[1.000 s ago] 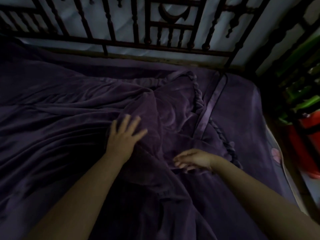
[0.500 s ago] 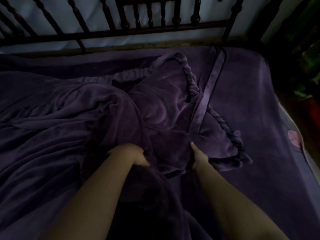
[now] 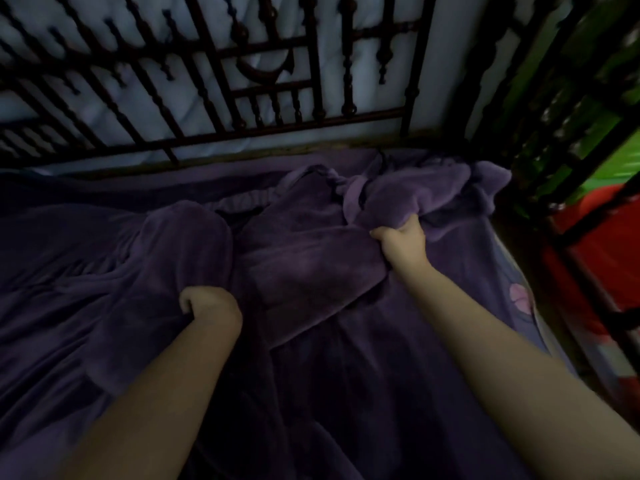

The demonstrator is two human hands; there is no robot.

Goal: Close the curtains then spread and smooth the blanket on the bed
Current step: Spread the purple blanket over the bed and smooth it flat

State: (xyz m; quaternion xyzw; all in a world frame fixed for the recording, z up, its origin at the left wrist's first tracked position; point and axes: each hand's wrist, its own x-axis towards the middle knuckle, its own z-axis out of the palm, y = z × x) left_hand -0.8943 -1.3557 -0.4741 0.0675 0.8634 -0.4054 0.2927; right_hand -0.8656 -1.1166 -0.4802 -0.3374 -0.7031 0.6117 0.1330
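Observation:
A dark purple plush blanket (image 3: pixel 304 268) lies rumpled across the bed, bunched toward the far right corner. My left hand (image 3: pixel 207 303) is fisted in a fold of it near the middle of the bed. My right hand (image 3: pixel 401 242) grips a bunched edge of the blanket further away, close to the headboard's right end, with the lifted cloth (image 3: pixel 426 195) heaped above its knuckles. A satin border strip (image 3: pixel 353 199) shows beside that heap. No curtains are visible in the dim view.
A dark wooden spindle headboard (image 3: pixel 277 95) runs along the far side, with a bedpost (image 3: pixel 415 81) at its right end. A floral sheet edge (image 3: pixel 519 299) marks the bed's right side. Beyond it stand dark rails (image 3: pixel 571 161) and red (image 3: pixel 602 258) and green (image 3: pixel 595 109) objects.
Both hands went from flat and open on the blanket to gripping it. My right hand has carried its bunch toward the far right corner; the left hand stays clenched near the middle.

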